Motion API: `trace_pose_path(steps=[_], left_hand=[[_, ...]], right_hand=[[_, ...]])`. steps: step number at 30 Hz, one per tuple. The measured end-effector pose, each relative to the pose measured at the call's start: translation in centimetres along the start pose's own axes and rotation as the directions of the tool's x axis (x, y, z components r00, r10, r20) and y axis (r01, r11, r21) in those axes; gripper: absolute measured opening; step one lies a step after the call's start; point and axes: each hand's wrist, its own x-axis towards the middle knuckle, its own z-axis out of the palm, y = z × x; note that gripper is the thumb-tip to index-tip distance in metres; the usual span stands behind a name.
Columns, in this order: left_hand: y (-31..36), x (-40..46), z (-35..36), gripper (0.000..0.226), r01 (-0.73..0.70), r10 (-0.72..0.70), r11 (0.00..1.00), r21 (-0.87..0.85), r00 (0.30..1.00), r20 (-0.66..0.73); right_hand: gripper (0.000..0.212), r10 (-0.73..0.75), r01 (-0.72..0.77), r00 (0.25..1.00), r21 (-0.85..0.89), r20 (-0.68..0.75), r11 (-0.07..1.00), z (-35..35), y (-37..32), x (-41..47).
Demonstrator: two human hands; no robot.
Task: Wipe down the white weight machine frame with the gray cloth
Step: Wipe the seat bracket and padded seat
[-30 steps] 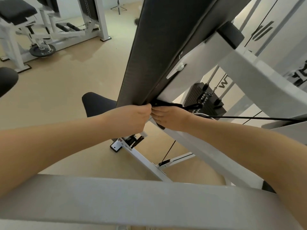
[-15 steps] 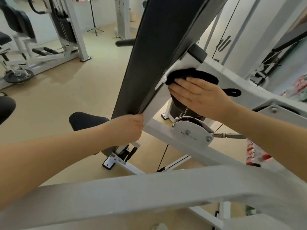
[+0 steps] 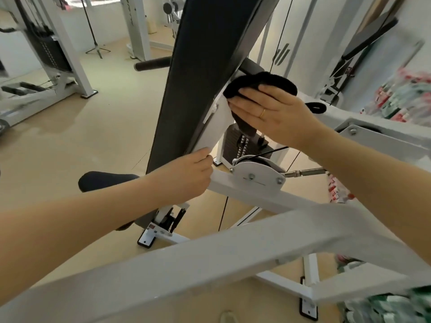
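Head view, looking down over both bare forearms at white weight machine frame [image 3: 247, 190]. Right hand [image 3: 271, 110] laid flat, fingers [image 3: 245, 106] spread and extended, palm pressing cloth [image 3: 258, 86] against white bracket plate [image 3: 215, 127] just behind the long dark back pad [image 3: 200, 73]. Cloth reads nearly black here, bunched above the fingertips, one flap hanging down below the palm, a small loop [image 3: 316, 107] of it sticking out past the wrist side. Ring [image 3: 262, 112] on one finger of that hand. Left hand [image 3: 186, 176] closed in a loose fist at lower end of bracket plate, thumb and fingertips touching the plate's bottom edge where it meets the pad; holding the edge or only resting against it, cannot tell.

Below right hand: round white pulley cover [image 3: 256, 176] with bolts, bolted to the slanted frame beam, cable fitting [image 3: 305, 171] running out to the right. Weight stack [image 3: 242, 143] visible behind, between the two hands. Dark seat pad [image 3: 105, 180] low on left, partly hidden behind left forearm. Wide white frame bar [image 3: 210, 259] crossing foreground, blurred, under both arms. Black-capped frame foot [image 3: 145, 238] on tan floor [image 3: 81, 141]. Other white machines [image 3: 51, 54] at far left, well apart. Colourful blurred items at right edge, not identifiable.
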Motion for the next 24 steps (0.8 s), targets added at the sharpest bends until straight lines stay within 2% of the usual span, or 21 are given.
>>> trace_pose_path(steps=[2, 3, 6, 12, 14, 16, 19, 21, 24], left_hand=[[-1.0, 0.2, -0.9, 0.025, 0.072, -0.066, 0.997, 0.036, 0.986, -0.153], [-1.4, 0.4, -1.0, 0.027, 0.084, -0.079, 0.996, 0.026, 0.985, -0.155], [-1.5, 1.0, -1.0, 0.033, 0.058, -0.061, 0.996, -0.067, 0.997, -0.038], [-1.5, 1.0, -1.4, 0.031, 0.098, -0.091, 0.973, -0.207, 0.995, 0.042], [-1.3, 1.3, -2.7, 0.03, 0.159, -0.148, 0.949, -0.273, 0.987, 0.061], [-0.9, 1.8, -4.5, 0.028, 0.195, -0.202, 0.918, -0.345, 0.979, 0.016], [-0.4, 2.6, -7.5, 0.025, 0.236, -0.271, 0.86, -0.453, 0.963, -0.014], [0.0, 3.0, -9.4, 0.028, 0.275, -0.304, 0.8, -0.533, 0.952, 0.035], [1.3, 3.3, -11.7, 0.031, 0.305, -0.364, 0.696, -0.651, 0.93, 0.047]], right_hand=[[0.045, 0.114, -0.114, 0.993, 0.026, -0.007, 0.993, -0.6, 0.3, 0.1], [0.045, 0.148, -0.147, 0.989, 0.055, -0.006, 0.988, -0.8, 0.0, 0.4], [0.05, 0.2, -0.203, 0.979, 0.121, 0.031, 0.972, -1.1, -1.7, 1.3], [0.061, 0.125, -0.139, 0.987, 0.151, 0.098, 0.979, -1.0, -1.2, 1.1], [0.061, 0.082, -0.11, 0.987, 0.218, 0.136, 0.97, -1.5, -0.7, 1.1], [0.059, 0.068, -0.143, 0.971, 0.33, 0.229, 0.933, -2.3, -0.4, 1.3], [0.048, 0.139, -0.304, 0.937, 0.552, 0.319, 0.777, -4.4, -0.4, 1.1], [0.039, 0.264, -0.399, 0.917, 0.691, 0.3, 0.603, -7.0, -0.3, -0.4], [0.033, 0.449, -0.544, 0.806, 0.783, 0.387, 0.301, -11.2, 0.0, -4.7]])
